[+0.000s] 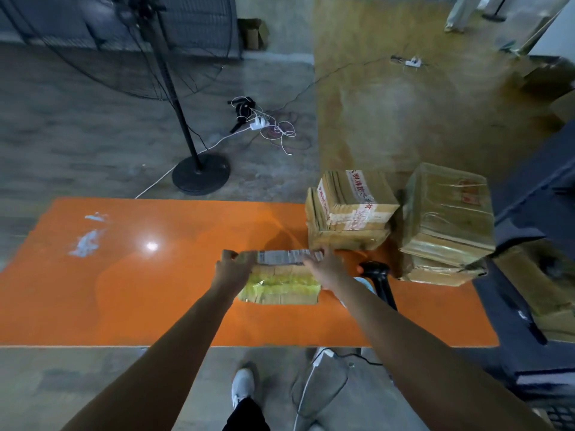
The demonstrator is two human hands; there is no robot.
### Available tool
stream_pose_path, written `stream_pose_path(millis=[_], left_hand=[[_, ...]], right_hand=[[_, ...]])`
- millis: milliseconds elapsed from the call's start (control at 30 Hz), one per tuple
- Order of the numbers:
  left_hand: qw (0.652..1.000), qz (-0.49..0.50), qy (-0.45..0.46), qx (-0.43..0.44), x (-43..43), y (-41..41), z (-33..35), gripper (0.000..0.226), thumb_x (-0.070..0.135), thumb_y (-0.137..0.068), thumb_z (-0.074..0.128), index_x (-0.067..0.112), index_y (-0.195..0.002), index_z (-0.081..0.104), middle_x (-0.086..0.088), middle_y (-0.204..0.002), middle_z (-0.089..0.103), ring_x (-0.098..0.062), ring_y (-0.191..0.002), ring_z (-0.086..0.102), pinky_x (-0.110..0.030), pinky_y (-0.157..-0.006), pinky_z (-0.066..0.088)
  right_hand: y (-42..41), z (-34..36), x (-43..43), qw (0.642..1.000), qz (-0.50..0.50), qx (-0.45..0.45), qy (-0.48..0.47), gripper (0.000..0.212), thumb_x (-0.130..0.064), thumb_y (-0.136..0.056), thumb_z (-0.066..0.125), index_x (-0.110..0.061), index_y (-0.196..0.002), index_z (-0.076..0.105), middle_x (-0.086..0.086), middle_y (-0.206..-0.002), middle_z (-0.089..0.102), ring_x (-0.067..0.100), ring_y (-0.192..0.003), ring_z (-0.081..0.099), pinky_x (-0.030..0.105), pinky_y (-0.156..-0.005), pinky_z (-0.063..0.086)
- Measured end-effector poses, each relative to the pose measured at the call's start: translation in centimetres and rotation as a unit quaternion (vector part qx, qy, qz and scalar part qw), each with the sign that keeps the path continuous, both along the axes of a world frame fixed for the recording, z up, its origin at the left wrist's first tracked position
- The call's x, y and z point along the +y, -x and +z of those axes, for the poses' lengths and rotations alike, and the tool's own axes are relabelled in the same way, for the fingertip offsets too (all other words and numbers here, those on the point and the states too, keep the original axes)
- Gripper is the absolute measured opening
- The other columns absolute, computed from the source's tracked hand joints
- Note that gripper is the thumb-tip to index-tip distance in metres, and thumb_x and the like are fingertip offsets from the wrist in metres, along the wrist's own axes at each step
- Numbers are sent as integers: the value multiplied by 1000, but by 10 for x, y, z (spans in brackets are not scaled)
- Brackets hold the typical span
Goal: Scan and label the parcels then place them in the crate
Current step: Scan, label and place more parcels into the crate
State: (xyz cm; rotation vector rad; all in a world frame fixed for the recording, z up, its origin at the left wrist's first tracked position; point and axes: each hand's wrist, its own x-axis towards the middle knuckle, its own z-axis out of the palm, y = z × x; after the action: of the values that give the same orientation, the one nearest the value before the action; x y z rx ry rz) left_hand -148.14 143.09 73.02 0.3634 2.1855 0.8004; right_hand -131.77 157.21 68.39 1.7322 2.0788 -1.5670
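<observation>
the left hand [232,263] and right hand [321,265] each curl their fingers over a far top corner of a taped cardboard parcel [281,289] standing mid-way along the orange table [124,290], a white label [284,256] on its top; a black barcode scanner [377,273] lies just right, near stacked parcels [350,213]

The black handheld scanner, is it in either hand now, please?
No, the black handheld scanner rests on the orange table, unheld.
</observation>
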Motion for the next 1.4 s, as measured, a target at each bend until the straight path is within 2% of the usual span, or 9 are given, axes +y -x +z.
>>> stream_pose_path(millis=[67,267,467,600,733,933,1067,1233,1400], left_hand=[[1000,-1,7,6,-8,-15,5,77,47,-79,62,9,-140,35,-21,-137,43,-37,-118,49,-47,-97,49],[999,4,15,30,-22,-51,8,54,19,-96,58,1,-142,37,-21,-140,45,-34,-128,47,-32,-95,42],[997,-50,-1,65,-29,-52,9,72,18,-87,69,11,-148,31,-18,-142,42,-34,-127,46,-29,-91,39],[989,-116,10,88,-27,-44,10,73,18,-87,69,14,-149,30,-18,-142,41,-35,-127,45,-33,-97,40],[979,-166,22,115,-27,-41,0,71,26,-84,68,18,-146,34,-20,-133,44,-39,-120,48,-38,-99,42],[933,-246,84,251,-15,-46,-8,82,50,-83,64,17,-147,25,-14,-145,29,-37,-133,29,-52,-102,39],[881,-306,97,349,-1,-60,-8,81,57,-84,59,23,-147,23,-9,-155,11,-34,-143,11,-52,-108,29],[841,-371,86,385,25,-101,-8,82,61,-88,50,26,-151,12,-8,-159,3,-34,-147,0,-55,-115,18],[820,-399,82,402,40,-134,-17,84,64,-89,47,27,-153,7,-8,-160,2,-33,-148,-1,-57,-116,16]], right_hand=[[-13,-9,-1,1000,25,3,-18,83,-71,-70,61,-24,-136,45,9,-136,50,25,-108,59,34,-77,50],[-41,-23,-3,999,37,35,-16,93,-72,-52,57,-21,-130,47,4,-124,54,19,-103,60,35,-79,55],[-48,7,-14,996,70,12,-54,74,-40,-89,66,-17,-151,30,8,-148,37,24,-124,49,28,-90,40],[-47,7,-20,993,83,-6,-82,75,-33,-92,64,-18,-154,23,9,-150,35,19,-111,52,27,-81,43],[-44,9,-26,992,71,8,-108,56,-33,-91,63,-23,-141,40,7,-132,55,18,-99,61,36,-80,55],[-58,11,-23,992,49,-29,-110,65,-38,-98,52,-21,-154,23,9,-146,44,22,-98,63,30,-68,50],[-83,12,-21,991,15,-45,-126,61,-36,-100,52,-17,-153,29,9,-151,40,27,-123,54,31,-90,44],[-124,-1,-11,983,-56,-50,-166,44,-29,-98,54,-14,-139,46,14,-135,49,32,-124,49,40,-100,43],[-160,-18,0,985,-68,-72,-140,53,-30,-101,48,-16,-150,33,16,-140,43,36,-127,47,47,-105,42]])
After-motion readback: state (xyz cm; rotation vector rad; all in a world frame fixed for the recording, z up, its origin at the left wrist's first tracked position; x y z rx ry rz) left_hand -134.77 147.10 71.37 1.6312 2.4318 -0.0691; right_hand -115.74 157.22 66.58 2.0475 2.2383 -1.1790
